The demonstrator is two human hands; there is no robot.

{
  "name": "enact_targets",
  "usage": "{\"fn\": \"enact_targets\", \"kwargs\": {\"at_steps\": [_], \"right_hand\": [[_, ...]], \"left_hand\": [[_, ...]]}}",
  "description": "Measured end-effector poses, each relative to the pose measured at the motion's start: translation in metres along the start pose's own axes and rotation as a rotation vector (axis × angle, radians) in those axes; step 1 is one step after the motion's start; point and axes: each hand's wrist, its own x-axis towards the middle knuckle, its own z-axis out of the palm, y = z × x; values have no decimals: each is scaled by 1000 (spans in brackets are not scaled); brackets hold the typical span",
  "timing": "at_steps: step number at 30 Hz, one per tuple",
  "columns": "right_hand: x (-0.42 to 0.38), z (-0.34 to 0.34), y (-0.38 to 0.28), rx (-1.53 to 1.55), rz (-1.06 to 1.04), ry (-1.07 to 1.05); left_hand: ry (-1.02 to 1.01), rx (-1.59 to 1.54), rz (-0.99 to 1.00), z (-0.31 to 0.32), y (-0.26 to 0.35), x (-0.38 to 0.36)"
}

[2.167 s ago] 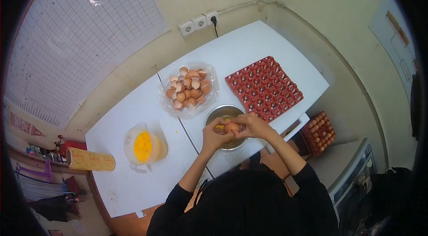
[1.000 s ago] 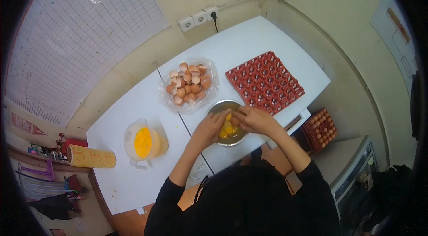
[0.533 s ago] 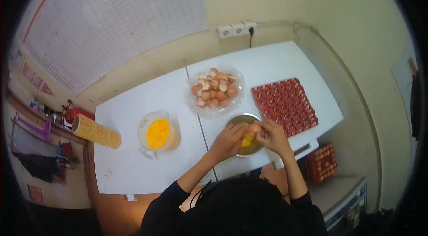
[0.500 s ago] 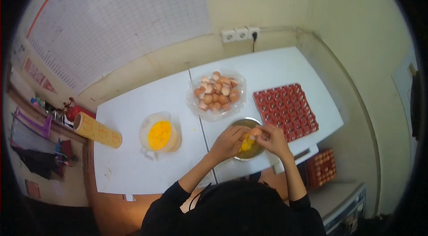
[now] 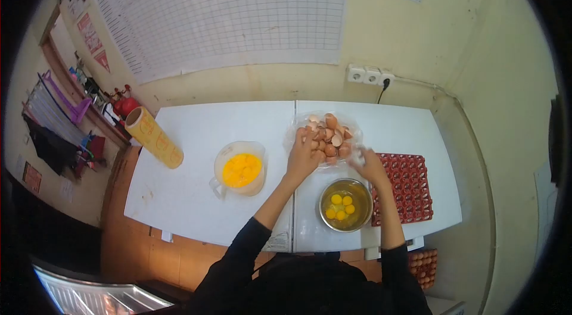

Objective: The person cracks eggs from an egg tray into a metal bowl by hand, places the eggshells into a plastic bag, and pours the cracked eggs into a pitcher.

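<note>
My left hand (image 5: 303, 155) reaches over the left side of a clear plastic bag (image 5: 293, 134) heaped with cracked brown eggshells (image 5: 330, 149). Its fingers are apart, the tips right at the shells. My right hand (image 5: 372, 168), blurred by motion, is at the bag's right edge; its fingertips are smeared. Just below the hands stands a round metal bowl (image 5: 322, 217) holding clear egg white and several whole yolks (image 5: 341, 215). To the left, a clear plastic jug (image 5: 260, 149) contains many yellow yolks (image 5: 241, 170).
A red egg tray (image 5: 410, 189) lies right of the bowl, its cups showing no eggs. Another tray of brown eggs (image 5: 423, 267) sits lower, beyond the table edge. A yellow wrap roll (image 5: 154, 137) stands at the white table's (image 5: 196, 214) left end. Wall sockets (image 5: 370, 75) are behind.
Both hands have moved from over the bowl, where they held a cracked egg, up to the eggshell bag. Whole yolks now show in the bowl. The camera view has shifted.
</note>
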Motion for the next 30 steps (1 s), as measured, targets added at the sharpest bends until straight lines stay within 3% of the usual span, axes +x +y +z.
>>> {"fn": "enact_targets", "kwargs": {"at_steps": [2,4,8,10,11,13,15,19,25,28,30], "right_hand": [[-37,6,41,-136,-63,-136],[-54,-16,27,-256,164,-533],[-78,-3,40,-6,128,-396],[-80,-10,26,375,376,-527],[-82,-8,28,363,370,-533],[-90,8,40,335,266,-326],[-82,19,53,237,197,-269],[-53,-28,-42,343,234,-230],[4,-47,-139,399,48,-59],[30,-37,-172,315,18,-55],[49,-18,-185,0,-230,183]], "left_hand": [[-3,7,-4,-19,4,-16],[-102,20,-62,-36,11,-29],[-113,-79,-106,-69,30,-53],[-97,-126,-108,-88,40,-64],[-84,-131,-114,-98,42,-71],[-42,-147,-98,-119,42,-87],[20,-127,-109,-141,40,-102],[143,-44,-187,-184,35,-132],[244,11,-336,-226,31,-179],[301,67,-334,-243,28,-198],[321,87,-376,-256,24,-211]]}}
